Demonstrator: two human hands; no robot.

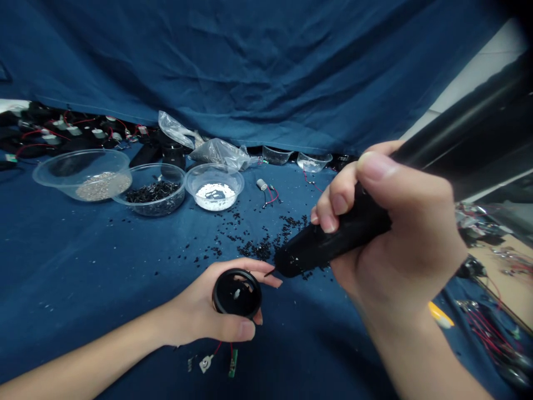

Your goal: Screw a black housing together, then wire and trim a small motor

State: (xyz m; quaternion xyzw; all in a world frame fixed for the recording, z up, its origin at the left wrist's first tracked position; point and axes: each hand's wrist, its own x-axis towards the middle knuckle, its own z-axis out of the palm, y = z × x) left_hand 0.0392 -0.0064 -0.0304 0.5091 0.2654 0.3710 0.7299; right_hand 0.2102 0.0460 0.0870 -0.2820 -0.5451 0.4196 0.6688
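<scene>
- Blue cloth [233, 66] hangs in folds at the back; blue covering [137, 250] lies under the bowls and loose parts;
- black tool [308, 250] slants down from the upper right to just beside the left hand, its tapered nose ending in a thin dark bit [270, 271];
- right hand [400, 233] has its fingers wrapped round the tool, thumb lying along the top;
- left hand [204, 305] grips the round black cup [225, 311], thumb on the near side and fingers on the far side; the bit is at its extended fingertips, though I cannot tell whether it touches them;
- wide clear bowl [79, 158] at the left holds small metallic pieces; middle bowl [158, 208] holds thin black pieces; right-hand bowl [235, 186] holds white pieces;
- clear plastic bag [222, 154] lies behind the bowls;
- black cup sits in the left hand, open side up, with a small pale part [237, 294] visible inside;
- small motor [261, 184] with red and dark wires lies to the right of the bowls;
- green circuit board [233, 364] and metal tab [205, 364], each with a red wire, show below the left hand; a spring [190, 364] is beside the tab;
- tiny black pieces [260, 249] are scattered between the bowls and the tool.
</scene>
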